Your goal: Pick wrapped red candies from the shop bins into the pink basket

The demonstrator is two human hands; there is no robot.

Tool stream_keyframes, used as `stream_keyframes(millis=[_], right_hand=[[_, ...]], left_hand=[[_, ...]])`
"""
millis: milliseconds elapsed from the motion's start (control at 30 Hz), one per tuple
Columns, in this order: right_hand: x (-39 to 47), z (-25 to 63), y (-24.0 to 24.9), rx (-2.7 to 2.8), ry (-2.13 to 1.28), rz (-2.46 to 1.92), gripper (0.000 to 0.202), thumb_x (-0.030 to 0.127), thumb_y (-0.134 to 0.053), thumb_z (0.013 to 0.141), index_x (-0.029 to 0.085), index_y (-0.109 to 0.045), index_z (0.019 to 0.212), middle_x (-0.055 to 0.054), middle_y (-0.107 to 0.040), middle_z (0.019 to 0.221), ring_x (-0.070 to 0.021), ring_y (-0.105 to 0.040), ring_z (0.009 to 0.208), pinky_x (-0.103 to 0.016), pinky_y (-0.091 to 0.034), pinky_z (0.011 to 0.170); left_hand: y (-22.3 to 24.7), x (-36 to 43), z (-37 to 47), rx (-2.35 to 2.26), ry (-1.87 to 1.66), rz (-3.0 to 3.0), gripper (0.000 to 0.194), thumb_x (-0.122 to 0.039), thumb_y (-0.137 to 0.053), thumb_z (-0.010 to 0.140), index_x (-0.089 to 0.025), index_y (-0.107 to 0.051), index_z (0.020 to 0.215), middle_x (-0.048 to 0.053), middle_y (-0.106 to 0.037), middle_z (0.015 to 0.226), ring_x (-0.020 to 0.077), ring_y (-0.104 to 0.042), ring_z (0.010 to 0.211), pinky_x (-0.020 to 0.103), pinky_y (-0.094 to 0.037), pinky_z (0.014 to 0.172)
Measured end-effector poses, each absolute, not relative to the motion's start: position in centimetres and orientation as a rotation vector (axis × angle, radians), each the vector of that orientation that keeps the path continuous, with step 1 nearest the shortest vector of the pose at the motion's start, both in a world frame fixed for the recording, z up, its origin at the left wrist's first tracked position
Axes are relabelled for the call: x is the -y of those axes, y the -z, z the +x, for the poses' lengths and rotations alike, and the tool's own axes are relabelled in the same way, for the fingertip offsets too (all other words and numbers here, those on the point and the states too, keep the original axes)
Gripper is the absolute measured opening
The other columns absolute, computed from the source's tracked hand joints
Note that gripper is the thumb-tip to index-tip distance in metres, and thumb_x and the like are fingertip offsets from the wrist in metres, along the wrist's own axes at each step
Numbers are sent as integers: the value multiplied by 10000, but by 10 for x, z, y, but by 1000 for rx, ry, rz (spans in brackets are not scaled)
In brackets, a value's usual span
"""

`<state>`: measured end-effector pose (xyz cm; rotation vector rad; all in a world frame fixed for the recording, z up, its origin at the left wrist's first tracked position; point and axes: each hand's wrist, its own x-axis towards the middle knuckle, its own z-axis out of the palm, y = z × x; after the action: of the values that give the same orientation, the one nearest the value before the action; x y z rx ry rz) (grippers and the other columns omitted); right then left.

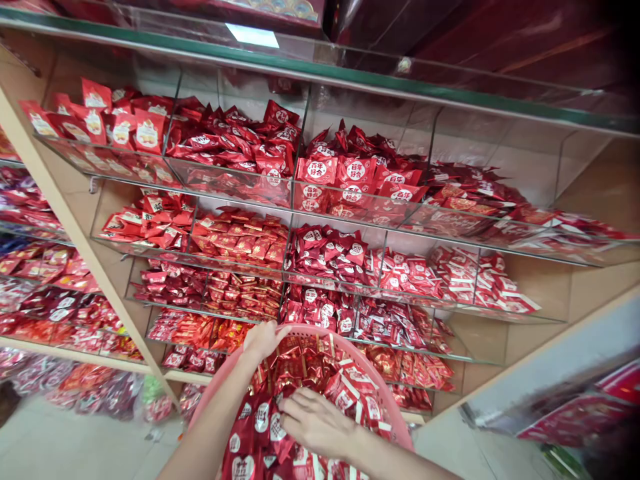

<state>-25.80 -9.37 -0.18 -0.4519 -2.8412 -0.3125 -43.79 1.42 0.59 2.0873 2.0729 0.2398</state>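
Note:
A pink plastic basket with a perforated rim is at the bottom centre, full of small red candy packets. My left hand is closed over the basket's far left rim. Inside the basket, my right hand lies palm down on the packets, its fingers reaching left and slightly bent. A dark red packet with a white round label touches its fingertips. What is under the palm is hidden. Red and white packets fill the basket's right side.
Glass shelves with dividers hold heaps of red packets in front of me. A thick glass shelf edge runs above them. Wooden panels frame the rack, including a left upright. Bagged goods lie low at left on the tiled floor.

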Motion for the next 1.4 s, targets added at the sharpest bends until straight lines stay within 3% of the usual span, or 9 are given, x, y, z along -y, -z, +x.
stream_keyframes(millis=[133, 300, 533, 767, 1000, 1200, 1400], right_hand=[[77, -250, -29, 2722, 368, -491, 123, 156, -411, 877, 162, -533, 880, -32, -585, 879, -131, -501, 770, -272, -416, 780], [27, -224, -106, 2398, 449, -641, 202, 123, -361, 877, 148, -540, 967, -69, -593, 991, -170, -514, 903, -312, -418, 785], [-34, -194, -179, 2250, 519, -1285, 168, 204, -411, 870, 178, -552, 957, -80, -557, 965, -205, -494, 918, -317, -398, 803], [-54, -212, -180, 2182, 527, -1708, 262, 405, -513, 824, 162, -520, 922, -109, -527, 982, -235, -487, 972, -313, -402, 774], [-60, -215, -185, 2132, 550, -1818, 221, 335, -507, 829, 149, -522, 948, -109, -526, 1006, -227, -505, 973, -283, -412, 718], [-61, -206, -191, 2181, 582, -1853, 252, 187, -297, 911, 137, -540, 959, -126, -511, 1004, -199, -557, 890, -269, -391, 693], [-62, -200, -187, 2142, 504, -1834, 252, 282, -318, 922, 144, -526, 959, -117, -508, 1035, -198, -590, 866, -263, -390, 657]], left_hand=[[-3, -15, -438, -2082, -245, 2077, 722, -701, -162, 762, -162, -626, 886, 148, -676, 900, 258, -633, 842, 320, -454, 701], [-3, -16, -439, -2068, -248, 2066, 714, -706, -166, 757, -172, -622, 882, 142, -675, 905, 264, -632, 840, 327, -456, 687], [-8, -14, -440, -2067, -226, 2088, 759, -727, -138, 741, -163, -623, 892, 154, -677, 912, 275, -632, 850, 344, -459, 707], [-11, -13, -438, -2079, -225, 2076, 737, -715, -166, 750, -159, -622, 912, 157, -672, 951, 274, -631, 864, 340, -459, 709], [-9, -13, -438, -2068, -223, 2058, 748, -715, -159, 752, -154, -620, 933, 168, -668, 963, 266, -633, 860, 341, -455, 721], [-6, -15, -440, -2071, -235, 2075, 756, -731, -151, 738, -163, -620, 905, 150, -680, 908, 269, -635, 847, 340, -460, 705], [-3, -16, -440, -2066, -262, 2095, 762, -736, -139, 734, -165, -622, 882, 150, -681, 894, 276, -635, 834, 350, -460, 696]])
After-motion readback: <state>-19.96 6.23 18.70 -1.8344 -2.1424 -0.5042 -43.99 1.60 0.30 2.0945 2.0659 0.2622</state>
